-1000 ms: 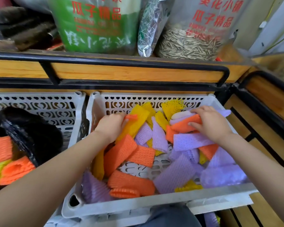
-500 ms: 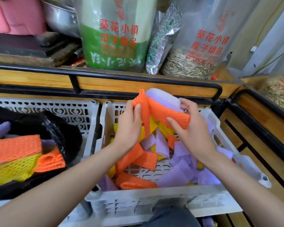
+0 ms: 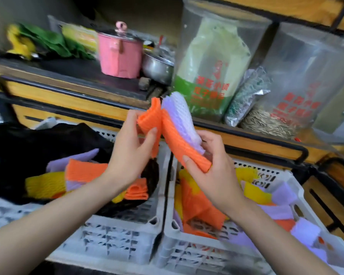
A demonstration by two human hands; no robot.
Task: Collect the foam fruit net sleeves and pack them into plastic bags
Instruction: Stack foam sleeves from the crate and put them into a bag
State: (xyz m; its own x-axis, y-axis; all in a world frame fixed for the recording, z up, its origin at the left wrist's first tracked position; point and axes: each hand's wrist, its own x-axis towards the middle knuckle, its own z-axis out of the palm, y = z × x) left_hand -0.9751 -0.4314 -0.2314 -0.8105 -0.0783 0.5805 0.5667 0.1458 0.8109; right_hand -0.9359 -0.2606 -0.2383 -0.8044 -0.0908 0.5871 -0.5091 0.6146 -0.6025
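Both hands hold up a bundle of foam net sleeves (image 3: 175, 126), orange, purple and white, above the gap between two crates. My left hand (image 3: 131, 153) grips the folded orange end. My right hand (image 3: 213, 167) grips the lower end of the bundle from underneath. The right white crate (image 3: 189, 247) holds several loose orange, yellow and purple sleeves (image 3: 199, 207). In the left white crate (image 3: 115, 241) sits an open black plastic bag (image 3: 28, 147) with several sleeves (image 3: 83, 171) inside it.
Behind the crates runs a wooden shelf with a black metal rail (image 3: 83, 98). On it stand a pink pot (image 3: 119, 54), a steel pot (image 3: 157, 66), and large clear bags of sunflower seeds (image 3: 213, 66). A wooden rack side (image 3: 336, 185) lies at right.
Both hands lifted the gathered sleeves out of the right crate and carried them up and left, toward the crate with the black bag. The view tilted upward.
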